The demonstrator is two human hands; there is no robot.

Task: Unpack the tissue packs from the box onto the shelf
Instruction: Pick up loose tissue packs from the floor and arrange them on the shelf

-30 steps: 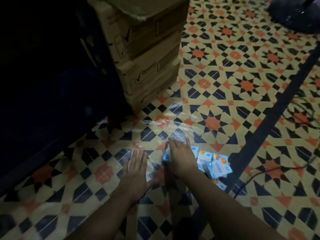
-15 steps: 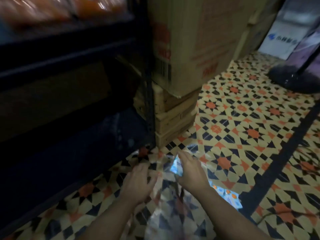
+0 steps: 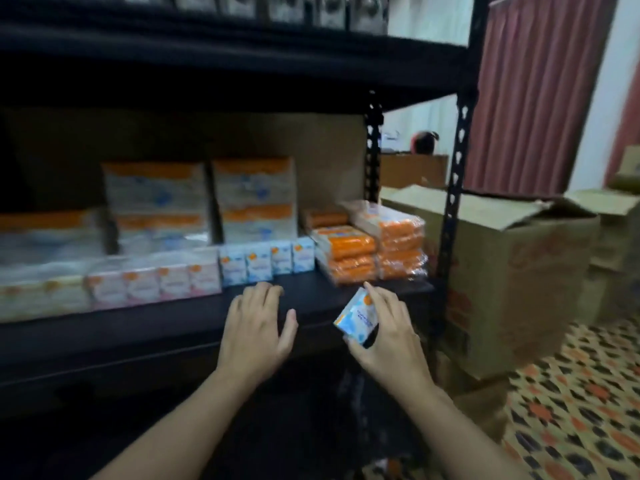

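Observation:
My right hand [image 3: 388, 336] grips a small blue-and-white tissue pack [image 3: 356, 317], held tilted just in front of the black shelf [image 3: 173, 323]. My left hand [image 3: 258, 327] hovers open over the shelf's front edge, fingers spread, holding nothing. On the shelf stands a row of blue tissue packs [image 3: 266, 263], with pink packs [image 3: 156, 280] to their left. Orange-wrapped bundles [image 3: 370, 249] are stacked at the shelf's right end. An open cardboard box [image 3: 512, 271] stands on the floor right of the shelf.
Large tissue bundles [image 3: 201, 202] stand upright at the back of the shelf. A black perforated upright [image 3: 453, 188] marks the shelf's right corner. More cardboard boxes [image 3: 616, 237] and a red curtain [image 3: 533, 91] lie to the right. The floor [image 3: 581, 410] is patterned tile.
My view has risen from the floor to the shelf. My right hand lifted one blue pack from the floor up to shelf height; my left hand came up with it, holding nothing.

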